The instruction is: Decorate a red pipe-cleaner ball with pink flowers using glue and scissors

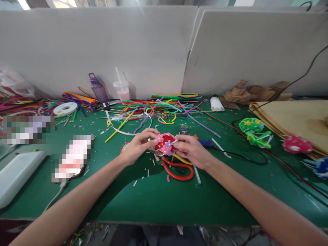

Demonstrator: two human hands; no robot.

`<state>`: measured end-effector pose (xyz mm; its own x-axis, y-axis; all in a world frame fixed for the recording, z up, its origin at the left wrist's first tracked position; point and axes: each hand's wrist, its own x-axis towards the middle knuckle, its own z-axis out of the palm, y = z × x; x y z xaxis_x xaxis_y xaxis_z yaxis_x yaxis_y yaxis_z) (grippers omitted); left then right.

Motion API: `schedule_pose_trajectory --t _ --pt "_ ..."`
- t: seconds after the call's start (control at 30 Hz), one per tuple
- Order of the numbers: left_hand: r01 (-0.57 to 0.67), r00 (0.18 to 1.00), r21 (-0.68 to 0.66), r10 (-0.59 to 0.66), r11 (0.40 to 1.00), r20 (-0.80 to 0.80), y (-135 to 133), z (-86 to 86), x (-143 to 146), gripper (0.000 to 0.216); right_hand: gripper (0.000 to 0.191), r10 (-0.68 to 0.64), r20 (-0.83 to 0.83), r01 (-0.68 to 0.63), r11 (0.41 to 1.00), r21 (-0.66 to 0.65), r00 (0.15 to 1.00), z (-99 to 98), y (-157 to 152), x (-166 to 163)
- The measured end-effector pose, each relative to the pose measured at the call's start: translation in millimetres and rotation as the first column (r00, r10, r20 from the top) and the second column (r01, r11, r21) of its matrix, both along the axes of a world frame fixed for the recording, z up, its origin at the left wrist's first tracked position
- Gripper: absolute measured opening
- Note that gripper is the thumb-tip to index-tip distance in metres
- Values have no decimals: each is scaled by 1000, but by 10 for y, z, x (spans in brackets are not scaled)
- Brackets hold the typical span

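Observation:
Between my two hands is a small red craft piece (168,140) decorated with pink and purple flowers and white beads. My left hand (139,145) pinches its left edge, thumb toward the pink flower. On the opposite edge, the fingers of my right hand (191,148) grip it close to a short row of beads. Just below lie red-handled scissors (179,171), their blades partly hidden by the craft piece and my left hand. A round dish of small beads (125,147) is partly covered by my left hand. A blue-handled tool with a cord (206,143) lies beyond my right hand.
Pipe cleaners (159,106) pile up along the back. A purple bottle (99,89) and a lidded cup (122,90) stand against the white board. Left are a phone (74,157) and a white power bank (22,174); right, a green craft piece (252,126) and brown paper (289,116).

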<state>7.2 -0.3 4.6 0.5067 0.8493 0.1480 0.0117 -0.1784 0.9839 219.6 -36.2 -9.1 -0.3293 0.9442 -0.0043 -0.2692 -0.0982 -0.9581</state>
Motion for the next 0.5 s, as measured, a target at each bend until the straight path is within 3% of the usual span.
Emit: schedule_pose_trajectory --t 0.23,0.5 --pt "-58 998 96 57 994 16 -8 20 6 21 19 11 -13 -11 1000 -15 1000 -16 20 -1" --pt "-29 994 10 28 1000 103 25 -35 -23 29 19 1 -176 -14 997 -74 984 21 16 10"
